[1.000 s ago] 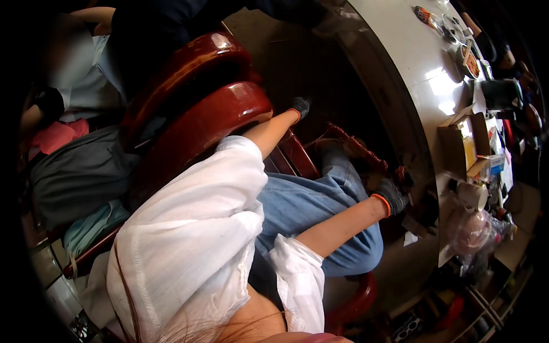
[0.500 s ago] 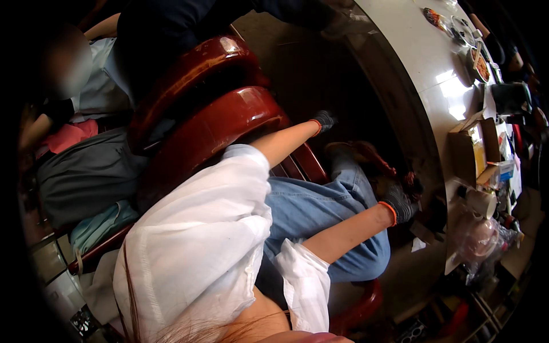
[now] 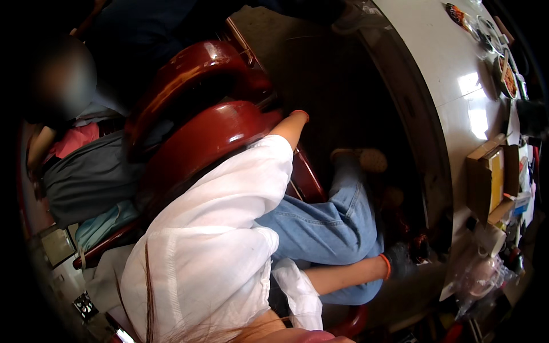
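Note:
At the edge of the red lacquered chairs, my left hand (image 3: 299, 116) shows little beyond its orange cuff; its fingers are hidden. My right hand (image 3: 402, 258), in a dark glove with an orange cuff, is low beside the table. Its fingers are curled at a dark reddish bundle (image 3: 418, 247) that I cannot make out clearly. My legs in blue jeans (image 3: 326, 223) lie beneath my right arm, with one shoe (image 3: 370, 160) showing in the shadow.
A glossy table (image 3: 434, 86) runs along the right with food bowls (image 3: 506, 77), an open carton (image 3: 480, 183), a white cup (image 3: 490, 239) and a pink item in plastic (image 3: 483, 271). Stacked red chairs (image 3: 200, 131) stand left, beside another person (image 3: 86, 166) and grey and teal cloth items.
My right hand has moved lower in the view. My left hand's gloved fingers have gone out of sight, leaving the cuff. The long reddish strand is less visible, and the view has shifted slightly.

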A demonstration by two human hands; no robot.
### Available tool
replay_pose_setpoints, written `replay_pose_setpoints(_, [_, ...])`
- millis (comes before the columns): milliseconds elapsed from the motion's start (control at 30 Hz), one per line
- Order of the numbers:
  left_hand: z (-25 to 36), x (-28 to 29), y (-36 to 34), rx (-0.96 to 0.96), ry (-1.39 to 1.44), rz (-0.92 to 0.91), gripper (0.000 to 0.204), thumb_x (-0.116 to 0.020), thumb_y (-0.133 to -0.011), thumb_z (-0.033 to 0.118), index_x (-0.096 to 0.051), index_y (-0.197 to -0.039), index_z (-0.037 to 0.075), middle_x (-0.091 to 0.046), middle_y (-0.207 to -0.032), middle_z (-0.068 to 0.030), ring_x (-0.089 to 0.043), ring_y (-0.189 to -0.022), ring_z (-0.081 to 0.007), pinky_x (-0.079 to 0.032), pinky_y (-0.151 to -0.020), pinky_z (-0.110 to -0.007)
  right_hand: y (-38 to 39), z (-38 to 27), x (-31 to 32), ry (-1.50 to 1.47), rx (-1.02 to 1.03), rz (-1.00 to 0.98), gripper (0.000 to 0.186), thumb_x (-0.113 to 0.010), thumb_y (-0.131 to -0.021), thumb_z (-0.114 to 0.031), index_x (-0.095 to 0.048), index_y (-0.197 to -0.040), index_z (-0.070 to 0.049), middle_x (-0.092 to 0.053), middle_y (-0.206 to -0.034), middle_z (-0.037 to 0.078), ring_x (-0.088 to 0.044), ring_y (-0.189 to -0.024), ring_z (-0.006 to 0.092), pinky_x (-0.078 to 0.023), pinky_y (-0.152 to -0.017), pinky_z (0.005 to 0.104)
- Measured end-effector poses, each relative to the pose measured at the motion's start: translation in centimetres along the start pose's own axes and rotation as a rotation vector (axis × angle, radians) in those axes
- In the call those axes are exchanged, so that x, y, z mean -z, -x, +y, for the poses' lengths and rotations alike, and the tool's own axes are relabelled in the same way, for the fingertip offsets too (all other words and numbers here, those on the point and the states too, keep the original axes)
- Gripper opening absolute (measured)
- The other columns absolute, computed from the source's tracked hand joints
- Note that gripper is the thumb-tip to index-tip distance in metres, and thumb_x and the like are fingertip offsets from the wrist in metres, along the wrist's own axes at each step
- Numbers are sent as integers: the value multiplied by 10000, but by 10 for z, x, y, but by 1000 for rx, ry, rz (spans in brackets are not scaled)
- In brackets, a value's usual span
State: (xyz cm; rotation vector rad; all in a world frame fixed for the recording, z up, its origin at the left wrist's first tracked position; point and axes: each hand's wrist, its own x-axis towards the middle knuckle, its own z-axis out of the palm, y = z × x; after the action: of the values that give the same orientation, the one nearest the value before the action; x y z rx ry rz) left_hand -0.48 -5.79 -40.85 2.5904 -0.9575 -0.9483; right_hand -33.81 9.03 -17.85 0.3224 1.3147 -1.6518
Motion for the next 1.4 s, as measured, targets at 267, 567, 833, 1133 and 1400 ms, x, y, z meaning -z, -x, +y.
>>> replay_pose_setpoints(267, [38,-91,99,-80,-39,-121,312,-470,-822,409,-524,-797,103,-491,-724,-103,-458,-629,-275,-368,-589,-374,-12,1,1,14,-27,24,458,-344,-908,-439,-607,-991,-72,-618,-999,104,-550,-971,273,-407,-909,389])
replay_pose_setpoints(567, [142,-156,427,-600,312,-895,297,-490,-804,383,-518,-860,93,-491,-803,-117,-460,-705,-286,-368,-650,-376,-30,-3,1,35,-11,60,456,-347,-908,-436,-607,-997,-72,-617,-1005,105,-548,-978,273,-404,-914,389])
replay_pose_setpoints(833, [82,-108,240,-262,180,-389,305,-508,-787,360,-514,-916,85,-491,-874,-129,-462,-773,-296,-368,-704,-377,-29,2,1,38,-33,47,453,-349,-909,-433,-607,-1001,-72,-616,-1010,106,-546,-984,273,-402,-918,390])
replay_pose_setpoints(1133, [29,-43,33,42,119,-20,335,-528,-768,334,-508,-979,75,-491,-953,-143,-464,-849,-306,-369,-765,-379,-29,5,2,42,-39,50,451,-351,-909,-430,-606,-1007,-72,-615,-1016,107,-545,-991,272,-400,-923,390])
replay_pose_setpoints(1400, [10,-26,-6,83,113,51,377,-545,-751,311,-503,-1035,66,-491,-1024,-155,-466,-917,-316,-369,-820,-380,-31,7,1,35,-47,32,448,-353,-909,-427,-606,-1011,-72,-614,-1021,108,-543,-998,272,-398,-927,390])
